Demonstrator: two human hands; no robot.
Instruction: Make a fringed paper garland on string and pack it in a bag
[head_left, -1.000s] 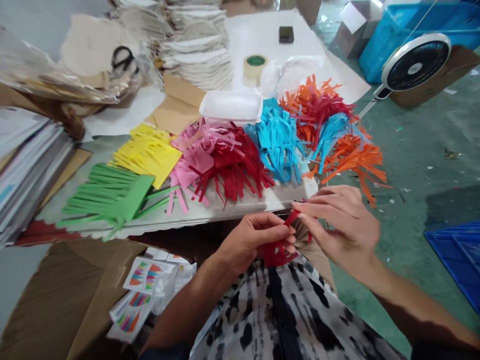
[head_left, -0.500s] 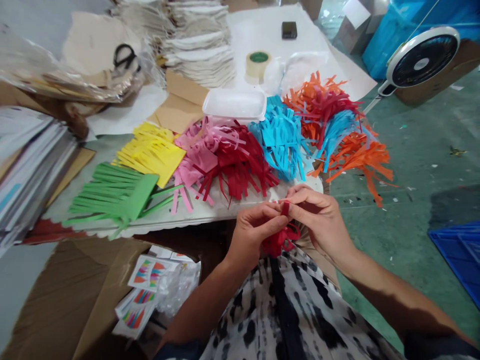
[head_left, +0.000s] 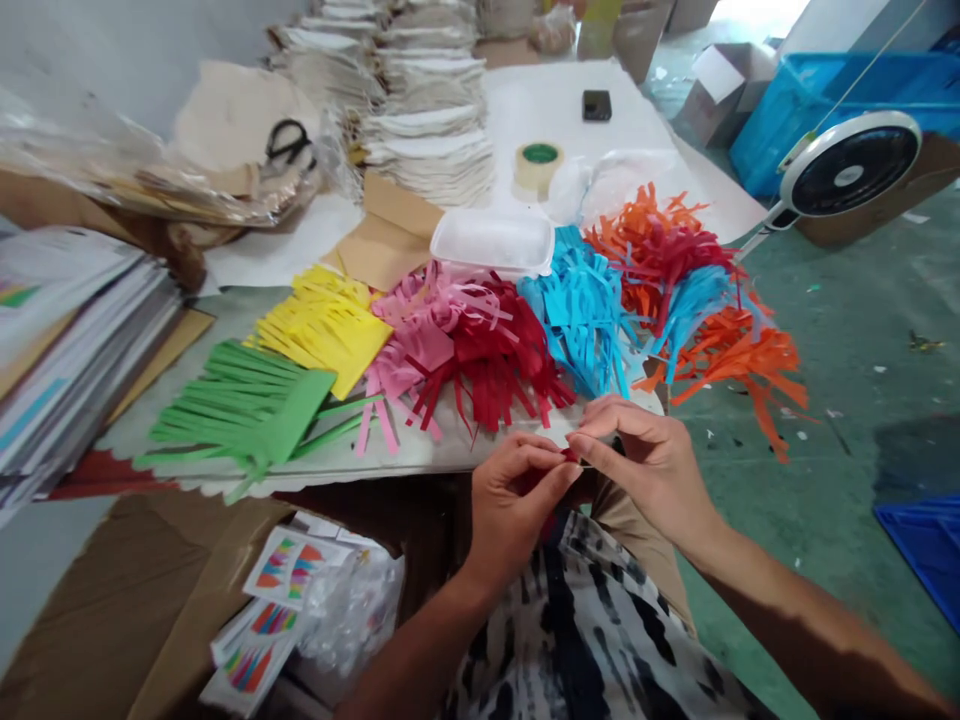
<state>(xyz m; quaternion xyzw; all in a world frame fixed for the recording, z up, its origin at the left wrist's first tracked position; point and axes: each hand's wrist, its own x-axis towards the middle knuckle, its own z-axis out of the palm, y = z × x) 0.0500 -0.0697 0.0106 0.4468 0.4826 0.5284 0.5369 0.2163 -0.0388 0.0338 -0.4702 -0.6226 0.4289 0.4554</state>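
Both hands have drawn closer together: left hand (head_left: 517, 500) and right hand (head_left: 649, 465) pinch a red fringed paper piece (head_left: 571, 456) (mostly hidden by fingers) just below the red paper strips (head_left: 495, 365) on the table edge (head_left: 390, 455).

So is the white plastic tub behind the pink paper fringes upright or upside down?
Cannot tell: the white plastic tub lies flat behind the pink paper fringes, showing only a smooth white surface.

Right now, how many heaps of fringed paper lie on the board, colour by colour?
green heap: 1
yellow heap: 1
pink heap: 1
dark red heaps: 2
blue heaps: 2
orange heaps: 2
Total: 9
The mixed pile on the far side overlaps, so its split is approximate.
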